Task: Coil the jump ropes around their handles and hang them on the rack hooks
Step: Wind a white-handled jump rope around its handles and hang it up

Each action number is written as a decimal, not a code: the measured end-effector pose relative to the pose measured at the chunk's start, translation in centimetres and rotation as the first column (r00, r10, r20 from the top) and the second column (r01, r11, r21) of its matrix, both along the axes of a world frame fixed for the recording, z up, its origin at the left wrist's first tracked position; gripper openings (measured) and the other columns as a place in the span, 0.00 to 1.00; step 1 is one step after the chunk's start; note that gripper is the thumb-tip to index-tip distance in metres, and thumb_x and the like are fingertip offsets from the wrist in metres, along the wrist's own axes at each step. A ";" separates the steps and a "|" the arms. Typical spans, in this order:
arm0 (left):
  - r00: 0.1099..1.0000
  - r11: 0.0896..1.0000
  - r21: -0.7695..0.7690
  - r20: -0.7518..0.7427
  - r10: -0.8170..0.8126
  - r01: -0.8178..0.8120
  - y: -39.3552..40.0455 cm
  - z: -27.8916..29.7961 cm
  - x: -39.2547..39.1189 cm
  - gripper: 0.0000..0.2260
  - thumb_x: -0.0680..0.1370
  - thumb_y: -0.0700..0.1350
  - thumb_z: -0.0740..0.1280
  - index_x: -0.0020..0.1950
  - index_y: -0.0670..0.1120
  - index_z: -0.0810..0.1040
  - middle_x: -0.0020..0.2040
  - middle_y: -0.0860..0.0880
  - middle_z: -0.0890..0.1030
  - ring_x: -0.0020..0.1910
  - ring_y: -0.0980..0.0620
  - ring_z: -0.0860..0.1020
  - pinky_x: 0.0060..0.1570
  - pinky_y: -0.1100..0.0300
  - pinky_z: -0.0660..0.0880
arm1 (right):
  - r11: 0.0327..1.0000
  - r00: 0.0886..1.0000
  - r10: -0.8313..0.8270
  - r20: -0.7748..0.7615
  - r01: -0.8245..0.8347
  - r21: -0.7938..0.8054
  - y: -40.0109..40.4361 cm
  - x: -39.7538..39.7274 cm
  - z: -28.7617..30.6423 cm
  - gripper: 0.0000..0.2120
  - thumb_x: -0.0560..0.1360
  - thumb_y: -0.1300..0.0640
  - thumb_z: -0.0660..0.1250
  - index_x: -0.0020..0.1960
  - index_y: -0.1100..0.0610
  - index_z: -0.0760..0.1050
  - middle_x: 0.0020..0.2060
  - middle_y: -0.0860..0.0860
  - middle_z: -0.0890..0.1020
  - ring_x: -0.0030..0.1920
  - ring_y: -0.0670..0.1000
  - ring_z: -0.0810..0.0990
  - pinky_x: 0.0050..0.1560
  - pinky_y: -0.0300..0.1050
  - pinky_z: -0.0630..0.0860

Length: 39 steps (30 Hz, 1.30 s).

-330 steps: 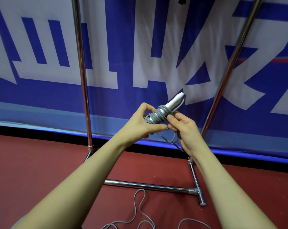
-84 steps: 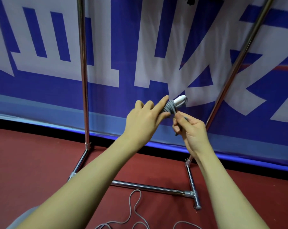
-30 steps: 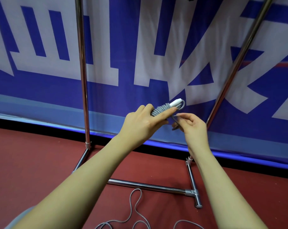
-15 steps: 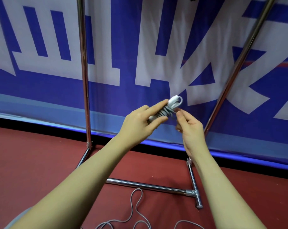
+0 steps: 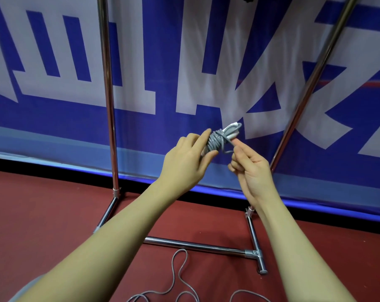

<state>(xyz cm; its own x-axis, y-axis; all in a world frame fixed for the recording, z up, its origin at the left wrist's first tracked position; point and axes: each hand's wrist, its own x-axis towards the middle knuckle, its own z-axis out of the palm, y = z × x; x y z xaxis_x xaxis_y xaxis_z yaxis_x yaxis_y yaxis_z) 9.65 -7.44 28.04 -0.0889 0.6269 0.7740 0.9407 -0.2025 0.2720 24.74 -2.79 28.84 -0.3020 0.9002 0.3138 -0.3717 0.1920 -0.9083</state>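
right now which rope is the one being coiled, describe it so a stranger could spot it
Between the chrome rack uprights, before the blue banner, find both hands. The left hand grips the coiled jump rope, grey turns round white handles; the loose rope lies on the floor.

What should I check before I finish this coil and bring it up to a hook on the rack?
1. Left hand holds the coiled jump rope: ok.
2. Right hand pinches the cord's free end: ok.
3. Free end tucked or locked under the wraps: not ok, a small loop is loose.
4. White handle tips show past the wraps: ok.
5. Rack hook free and within reach: cannot tell, only the rack posts show.
6. Second rope lies uncoiled on the floor: not ok.
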 end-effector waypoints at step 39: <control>0.999 0.999 -0.009 0.019 0.034 -0.034 0.0 -0.5 0.9 0.19 0.78 0.58 0.58 0.60 0.52 0.81 0.37 0.50 0.77 0.28 0.48 0.76 0.25 0.62 0.66 | 0.989 0.991 -0.134 0.009 0.134 -0.054 0.8 0.1 -1.6 0.10 0.79 0.62 0.63 0.40 0.60 0.77 0.24 0.47 0.67 0.27 0.46 0.65 0.34 0.41 0.66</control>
<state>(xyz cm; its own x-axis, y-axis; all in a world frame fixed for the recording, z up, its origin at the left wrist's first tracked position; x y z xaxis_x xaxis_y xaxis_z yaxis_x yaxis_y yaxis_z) 10.50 -7.49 27.56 -0.1249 0.6296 0.7668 0.9418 -0.1679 0.2912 24.83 -1.95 27.21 -0.1792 0.9484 0.2616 -0.3411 0.1895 -0.9207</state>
